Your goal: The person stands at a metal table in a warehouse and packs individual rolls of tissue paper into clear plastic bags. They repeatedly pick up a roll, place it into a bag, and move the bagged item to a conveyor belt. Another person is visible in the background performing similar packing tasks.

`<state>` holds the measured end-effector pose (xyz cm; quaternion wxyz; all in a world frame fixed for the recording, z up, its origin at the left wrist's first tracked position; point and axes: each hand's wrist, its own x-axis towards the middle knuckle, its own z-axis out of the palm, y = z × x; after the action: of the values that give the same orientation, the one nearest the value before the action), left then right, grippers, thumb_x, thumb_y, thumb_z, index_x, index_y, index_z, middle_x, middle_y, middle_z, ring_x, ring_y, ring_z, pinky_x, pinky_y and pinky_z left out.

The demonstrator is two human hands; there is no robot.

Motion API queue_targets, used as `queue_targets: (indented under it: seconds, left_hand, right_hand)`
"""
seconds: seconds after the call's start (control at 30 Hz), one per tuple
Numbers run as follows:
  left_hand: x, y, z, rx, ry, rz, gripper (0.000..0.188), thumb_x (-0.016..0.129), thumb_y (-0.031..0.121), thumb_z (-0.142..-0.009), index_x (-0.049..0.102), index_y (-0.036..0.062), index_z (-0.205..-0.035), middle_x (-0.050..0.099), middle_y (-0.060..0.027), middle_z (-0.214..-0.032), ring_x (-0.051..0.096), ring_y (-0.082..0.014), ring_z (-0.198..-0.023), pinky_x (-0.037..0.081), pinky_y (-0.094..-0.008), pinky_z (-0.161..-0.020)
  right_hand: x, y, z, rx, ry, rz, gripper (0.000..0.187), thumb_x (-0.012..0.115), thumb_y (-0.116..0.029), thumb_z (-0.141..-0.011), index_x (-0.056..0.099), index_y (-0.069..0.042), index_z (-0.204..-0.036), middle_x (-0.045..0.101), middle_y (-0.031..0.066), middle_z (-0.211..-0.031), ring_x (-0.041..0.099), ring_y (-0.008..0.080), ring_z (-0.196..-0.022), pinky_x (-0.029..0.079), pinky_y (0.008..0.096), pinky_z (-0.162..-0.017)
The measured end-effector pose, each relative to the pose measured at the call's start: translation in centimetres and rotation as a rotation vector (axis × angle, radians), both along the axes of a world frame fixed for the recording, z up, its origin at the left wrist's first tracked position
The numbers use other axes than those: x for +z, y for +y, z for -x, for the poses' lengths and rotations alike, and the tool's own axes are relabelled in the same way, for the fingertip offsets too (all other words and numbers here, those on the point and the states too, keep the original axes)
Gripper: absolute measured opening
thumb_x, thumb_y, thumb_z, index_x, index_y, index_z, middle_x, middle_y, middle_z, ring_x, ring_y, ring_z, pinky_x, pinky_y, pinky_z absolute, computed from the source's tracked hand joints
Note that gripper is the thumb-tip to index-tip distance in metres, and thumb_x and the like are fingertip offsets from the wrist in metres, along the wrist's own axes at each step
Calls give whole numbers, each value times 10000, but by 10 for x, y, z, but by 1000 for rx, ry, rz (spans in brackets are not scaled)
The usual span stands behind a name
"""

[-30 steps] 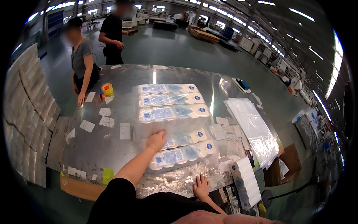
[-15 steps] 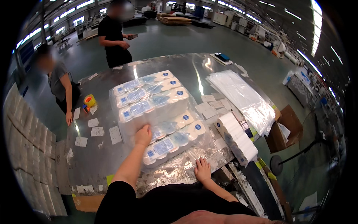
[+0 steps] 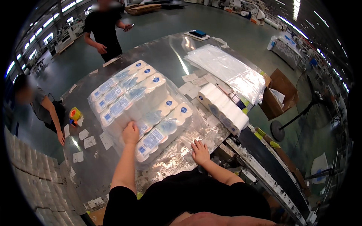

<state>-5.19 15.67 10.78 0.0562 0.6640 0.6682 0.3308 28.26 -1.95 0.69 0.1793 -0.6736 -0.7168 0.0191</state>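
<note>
Several packs of toilet rolls lie in rows inside a clear plastic bag on the metal table. Some are stacked higher at the back, and lower packs lie at the front. My left hand is curled against the left end of the lower packs, beside the taller stack. Its fingertips are hidden, so what they grip cannot be made out. My right hand lies flat on the table by the bag's near right edge, fingers spread, holding nothing.
Right of the bag lie a single roll pack and flat clear bags. A conveyor, a cardboard box and a fan stand are beyond. Yellow tape and paper scraps lie left. Two people are near the far side.
The whole view has shifted, so the table sits higher and further left. Both hands keep nearly the same places by the bag. The standing person's hands have moved apart.
</note>
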Motion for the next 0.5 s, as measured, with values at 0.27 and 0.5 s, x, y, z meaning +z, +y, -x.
queue_targets:
  seconds: [0.27, 0.5]
  left_hand:
    - [7, -1, -4, -18, -1, 32, 201, 523, 229, -857, 612, 106, -989, 658, -163, -818, 627, -360, -752, 487, -444, -683]
    - [4, -4, 3, -9, 5, 40, 220, 531, 214, -847, 609, 104, -1020, 663, -160, -856, 634, -344, -798, 487, -435, -702]
  right_hand:
    - [-8, 14, -27, -62, 378, 146, 449, 545, -126, -776, 517, -88, -1222, 436, 173, -1334, 380, 334, -1258, 308, 471, -1034]
    - [42, 48, -179, -1237, 560, -596, 466, 523, -122, -806, 460, -4, -1252, 437, 230, -1282, 394, 385, -1190, 296, 444, -1029]
